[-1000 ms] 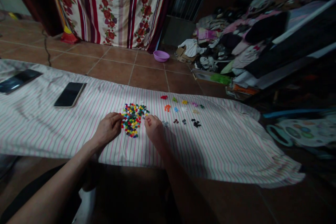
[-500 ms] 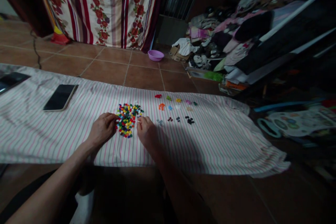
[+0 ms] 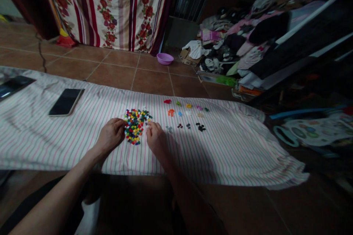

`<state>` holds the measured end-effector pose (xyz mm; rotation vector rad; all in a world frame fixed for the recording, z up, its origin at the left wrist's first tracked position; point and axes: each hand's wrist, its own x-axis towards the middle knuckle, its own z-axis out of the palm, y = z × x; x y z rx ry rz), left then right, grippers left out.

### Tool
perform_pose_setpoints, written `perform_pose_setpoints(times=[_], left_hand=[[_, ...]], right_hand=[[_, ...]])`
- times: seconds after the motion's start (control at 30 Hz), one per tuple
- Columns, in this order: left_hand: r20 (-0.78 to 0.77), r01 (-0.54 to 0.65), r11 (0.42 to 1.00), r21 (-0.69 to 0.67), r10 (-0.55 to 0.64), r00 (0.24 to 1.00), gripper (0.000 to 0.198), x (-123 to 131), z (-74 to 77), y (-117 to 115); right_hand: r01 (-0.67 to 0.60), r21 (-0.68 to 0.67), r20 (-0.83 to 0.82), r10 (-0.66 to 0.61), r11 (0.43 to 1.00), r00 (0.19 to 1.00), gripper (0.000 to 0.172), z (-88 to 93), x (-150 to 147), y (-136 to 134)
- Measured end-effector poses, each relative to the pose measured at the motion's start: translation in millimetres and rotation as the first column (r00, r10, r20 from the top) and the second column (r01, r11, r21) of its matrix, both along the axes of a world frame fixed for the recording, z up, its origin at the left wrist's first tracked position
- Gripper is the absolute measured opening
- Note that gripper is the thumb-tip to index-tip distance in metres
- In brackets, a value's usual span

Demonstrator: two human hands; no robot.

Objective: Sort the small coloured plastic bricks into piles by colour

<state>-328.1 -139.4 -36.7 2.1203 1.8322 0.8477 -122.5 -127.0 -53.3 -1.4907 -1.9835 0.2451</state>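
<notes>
A mixed pile of small coloured cubes (image 3: pixel 135 126) lies on the striped cloth. At its left edge is my left hand (image 3: pixel 112 134), its fingers curled together and their tips touching the outermost cubes. My right hand (image 3: pixel 156 137) rests by the pile's right edge, thumb and forefinger pinched; whatever may be between them is too small to make out. Further right, little groups sit apart by colour, among them red pieces (image 3: pixel 167 101), orange pieces (image 3: pixel 171 112), yellow pieces (image 3: pixel 189 105), light blue pieces (image 3: pixel 180 114), grey pieces (image 3: pixel 169 129) and black pieces (image 3: pixel 200 127).
A phone (image 3: pixel 66 102) lies on the striped cloth (image 3: pixel 237 147) left of the pile, with another dark device (image 3: pixel 15 86) at the far left. Beyond the cloth, a purple basin (image 3: pixel 164 58) stands on the tiled floor. Heaped clothes (image 3: pixel 220 40) fill the back right.
The whole view has shifted slightly, so everything appears a little further right. Both hands keep nearly the same places beside the pile, fingers still closed.
</notes>
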Motion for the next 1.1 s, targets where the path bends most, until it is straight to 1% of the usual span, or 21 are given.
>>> perform_pose_setpoints(times=[0.23, 0.4, 0.7, 0.87, 1.1], left_hand=[[-0.005, 0.001, 1.0, 0.004, -0.001, 1.0, 0.032, 1, 2.5, 0], [-0.006, -0.003, 1.0, 0.004, 0.003, 1.0, 0.032, 2, 4.8, -1], [0.034, -0.027, 0.999, -0.019, 0.028, 0.999, 0.034, 2, 5.9, 1], [0.039, -0.021, 1.0, -0.02, 0.022, 0.999, 0.032, 4, 6.8, 3], [0.011, -0.063, 0.996, -0.062, 0.064, 0.998, 0.035, 6, 9.5, 2]], right_hand=[[-0.015, -0.014, 0.038, 0.016, 1.0, 0.999, 0.032, 0.0, 0, 8], [-0.011, -0.036, 0.062, 0.014, 0.999, 0.998, 0.028, -1.6, -1, 9], [-0.039, -0.002, 0.005, 0.039, 0.999, 0.999, 0.02, -1.1, 0, 8], [-0.045, -0.018, -0.026, 0.044, 0.999, 0.999, 0.017, 1.3, 2, 6], [-0.07, -0.075, -0.166, 0.057, 0.995, 0.984, 0.018, 7.2, 14, 2]])
